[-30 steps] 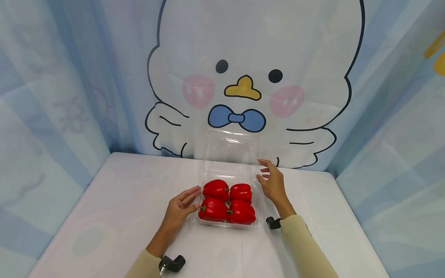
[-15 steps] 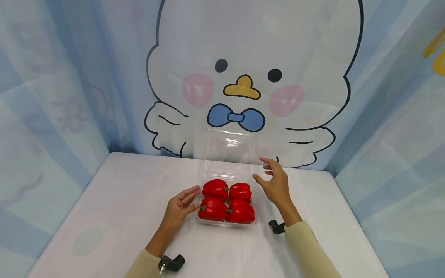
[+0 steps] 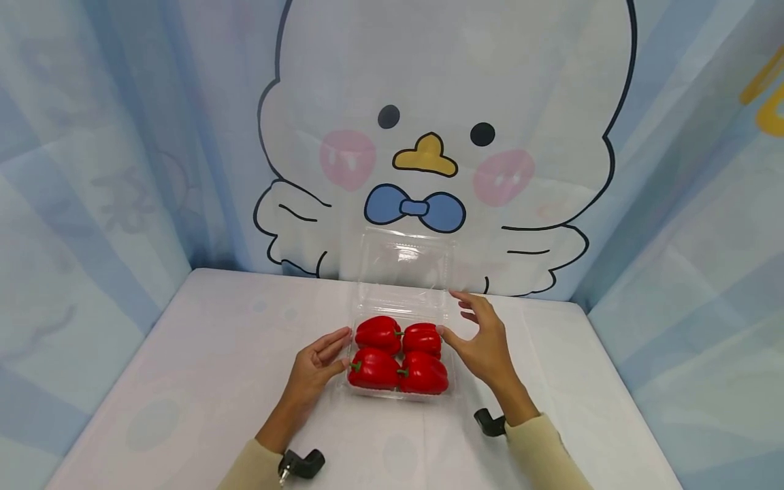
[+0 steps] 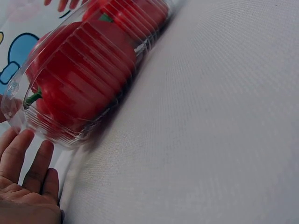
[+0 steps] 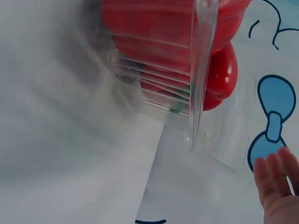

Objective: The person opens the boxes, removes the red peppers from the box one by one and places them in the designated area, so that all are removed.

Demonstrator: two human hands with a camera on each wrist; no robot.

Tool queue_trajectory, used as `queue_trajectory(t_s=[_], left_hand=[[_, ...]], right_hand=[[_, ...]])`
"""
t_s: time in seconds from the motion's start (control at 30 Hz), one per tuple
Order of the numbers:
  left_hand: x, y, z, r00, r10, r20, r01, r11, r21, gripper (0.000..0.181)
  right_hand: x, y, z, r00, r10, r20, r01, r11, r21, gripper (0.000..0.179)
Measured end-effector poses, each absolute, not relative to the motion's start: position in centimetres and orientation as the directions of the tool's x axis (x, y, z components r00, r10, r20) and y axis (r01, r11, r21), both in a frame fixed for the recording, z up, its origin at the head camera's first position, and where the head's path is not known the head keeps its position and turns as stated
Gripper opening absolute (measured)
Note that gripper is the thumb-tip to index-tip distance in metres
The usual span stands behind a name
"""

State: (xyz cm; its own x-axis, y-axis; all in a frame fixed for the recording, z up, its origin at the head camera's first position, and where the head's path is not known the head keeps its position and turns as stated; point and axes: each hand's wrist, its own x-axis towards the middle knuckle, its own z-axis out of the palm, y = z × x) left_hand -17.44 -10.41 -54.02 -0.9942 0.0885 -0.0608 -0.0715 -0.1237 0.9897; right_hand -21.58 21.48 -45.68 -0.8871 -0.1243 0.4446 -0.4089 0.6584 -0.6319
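Note:
A clear plastic clamshell box (image 3: 398, 395) holds several red bell peppers (image 3: 424, 374) with green stems. Its hinged lid (image 3: 405, 269) stands raised at the back. My left hand (image 3: 312, 367) touches the box's left side, thumb near the rim; the left wrist view shows its extended fingers (image 4: 14, 156) at the corner of the ribbed wall. On the other side, my right hand (image 3: 486, 344) has thumb and fingers spread, the thumb tip by the back right pepper and the fingertips near the lid's lower right edge. The right wrist view shows those fingers (image 5: 275, 177) clear of the box wall (image 5: 201, 70).
A white cloth covers the table (image 3: 184, 381). Behind it hangs a curtain (image 3: 429, 82) with a cartoon bird, and the lid stands close in front. Pale blue curtains (image 3: 79, 170) flank both sides. A black device (image 3: 301, 465) is worn on each wrist.
My right hand has come down and toward me from beside the lid, and its thumb has moved to the box's right rim. The left hand, box and peppers stay put.

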Motion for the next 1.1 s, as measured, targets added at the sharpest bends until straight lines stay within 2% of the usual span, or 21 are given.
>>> queue_trajectory(t_s=[0.63,1.1], left_hand=[[-17.3,-10.4,-54.2,-0.996,0.075,-0.052,-0.061,-0.123,0.991,0.058],[-17.3,-10.3,-54.0,-0.995,0.08,-0.054,-0.063,-0.125,0.99,0.058]], right_hand=[[-16.8,20.4,-46.9,-0.906,-0.168,0.389,-0.396,0.66,-0.639,0.077],[-15.2,19.5,-49.1,-0.935,-0.127,0.331,-0.325,0.677,-0.66,0.078]])
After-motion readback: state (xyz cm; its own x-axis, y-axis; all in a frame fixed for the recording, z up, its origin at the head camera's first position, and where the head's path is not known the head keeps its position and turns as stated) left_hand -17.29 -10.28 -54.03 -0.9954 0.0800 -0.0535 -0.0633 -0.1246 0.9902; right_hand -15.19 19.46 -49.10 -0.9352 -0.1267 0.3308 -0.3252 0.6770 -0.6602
